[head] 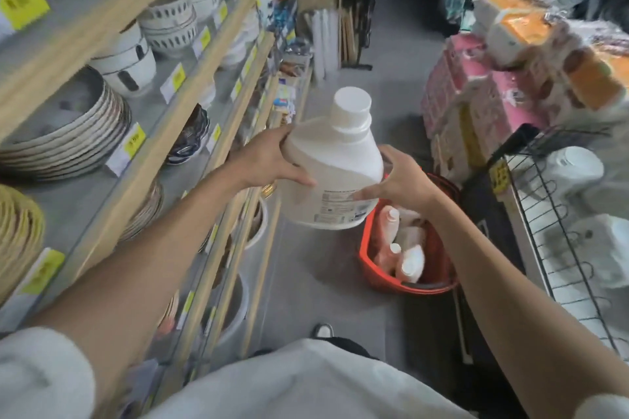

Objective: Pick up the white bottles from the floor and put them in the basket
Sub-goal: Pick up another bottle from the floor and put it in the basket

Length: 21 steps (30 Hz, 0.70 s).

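A large white bottle (335,163) with a wide white cap is held up in the air, tilted, in the middle of the view. My left hand (269,160) grips its left side and my right hand (405,180) grips its right side near the printed label. Below and to the right, a red basket (371,269) stands on the grey floor with several smaller white bottles (410,260) lying inside. The big bottle hangs just above the basket's left rim and hides part of it.
Wooden shelves (190,105) with stacked bowls and plates run along the left. A black wire rack (558,235) with white goods stands at the right, with packs of pink and orange goods (493,95) behind it. Grey floor (306,299) lies between; my shoe (323,330) shows below.
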Each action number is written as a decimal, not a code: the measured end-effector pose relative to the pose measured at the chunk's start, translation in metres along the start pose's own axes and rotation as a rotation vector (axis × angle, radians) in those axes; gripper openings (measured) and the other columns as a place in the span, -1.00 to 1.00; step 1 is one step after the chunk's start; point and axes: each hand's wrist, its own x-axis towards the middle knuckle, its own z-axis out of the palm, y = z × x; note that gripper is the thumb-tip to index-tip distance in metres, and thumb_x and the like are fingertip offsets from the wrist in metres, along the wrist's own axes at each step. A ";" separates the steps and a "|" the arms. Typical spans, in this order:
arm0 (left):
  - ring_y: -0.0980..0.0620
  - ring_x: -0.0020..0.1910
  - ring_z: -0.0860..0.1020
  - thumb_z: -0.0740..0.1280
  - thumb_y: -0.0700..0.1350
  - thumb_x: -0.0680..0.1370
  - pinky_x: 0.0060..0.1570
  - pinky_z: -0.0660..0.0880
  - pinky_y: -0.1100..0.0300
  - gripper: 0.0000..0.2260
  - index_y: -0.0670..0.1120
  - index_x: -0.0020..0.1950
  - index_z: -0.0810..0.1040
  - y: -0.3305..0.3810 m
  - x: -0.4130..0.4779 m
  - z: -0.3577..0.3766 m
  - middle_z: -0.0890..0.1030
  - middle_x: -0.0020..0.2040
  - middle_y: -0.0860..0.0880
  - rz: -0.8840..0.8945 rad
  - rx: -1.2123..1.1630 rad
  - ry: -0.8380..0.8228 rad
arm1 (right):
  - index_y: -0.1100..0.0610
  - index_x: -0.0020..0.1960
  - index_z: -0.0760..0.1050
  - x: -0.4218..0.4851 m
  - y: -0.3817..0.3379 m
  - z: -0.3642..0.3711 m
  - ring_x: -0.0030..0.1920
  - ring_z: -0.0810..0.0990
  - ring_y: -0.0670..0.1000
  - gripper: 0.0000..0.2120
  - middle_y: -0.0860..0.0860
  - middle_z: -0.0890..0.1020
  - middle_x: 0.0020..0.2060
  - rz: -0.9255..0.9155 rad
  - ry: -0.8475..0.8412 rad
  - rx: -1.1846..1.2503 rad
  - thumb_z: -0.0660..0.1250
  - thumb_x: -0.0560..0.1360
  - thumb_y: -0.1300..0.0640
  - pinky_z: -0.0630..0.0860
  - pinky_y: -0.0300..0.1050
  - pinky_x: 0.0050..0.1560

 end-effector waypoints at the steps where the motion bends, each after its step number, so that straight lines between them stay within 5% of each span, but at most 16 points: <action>1: 0.22 0.15 0.58 0.67 0.13 0.04 0.18 0.53 0.24 -0.17 0.08 0.29 0.53 0.002 0.014 0.001 0.65 0.16 0.14 0.006 -0.011 -0.005 | 0.07 0.31 0.52 0.012 0.004 -0.006 0.16 0.66 -0.07 -0.20 -0.12 0.68 0.14 -0.003 0.011 -0.008 0.76 0.14 0.13 0.59 0.01 0.27; 4: 0.17 0.16 0.58 0.68 0.12 0.05 0.14 0.51 0.29 -0.13 -0.04 0.33 0.55 0.005 0.060 0.002 0.64 0.17 0.11 0.026 0.025 -0.021 | 0.10 0.33 0.52 0.041 0.017 -0.024 0.16 0.65 -0.05 -0.19 -0.10 0.67 0.14 0.016 0.048 -0.021 0.76 0.15 0.14 0.57 -0.07 0.23; 11: 0.14 0.16 0.57 0.73 -0.02 0.12 0.16 0.50 0.23 -0.28 0.12 0.21 0.53 0.011 0.181 0.000 0.64 0.10 0.21 0.069 0.052 -0.160 | 0.09 0.37 0.49 0.103 0.041 -0.064 0.16 0.66 -0.04 -0.15 -0.09 0.67 0.16 0.124 0.148 0.008 0.76 0.15 0.07 0.63 0.03 0.20; 18: 0.58 -0.04 0.48 0.70 -0.20 0.22 -0.01 0.39 0.58 -0.30 0.19 0.22 0.49 0.018 0.297 0.004 0.58 0.07 0.32 0.160 0.083 -0.316 | 0.04 0.39 0.46 0.159 0.062 -0.098 0.17 0.66 -0.07 -0.13 -0.13 0.65 0.17 0.225 0.273 0.055 0.75 0.16 0.05 0.61 0.12 0.28; 21: 0.36 0.05 0.55 0.72 -0.14 0.19 0.03 0.42 0.52 -0.26 0.07 0.30 0.51 0.024 0.345 0.008 0.61 0.11 0.24 0.194 0.104 -0.362 | -0.04 0.34 0.47 0.177 0.070 -0.117 0.19 0.66 -0.09 -0.14 -0.15 0.65 0.19 0.258 0.337 0.090 0.75 0.11 0.00 0.59 0.13 0.30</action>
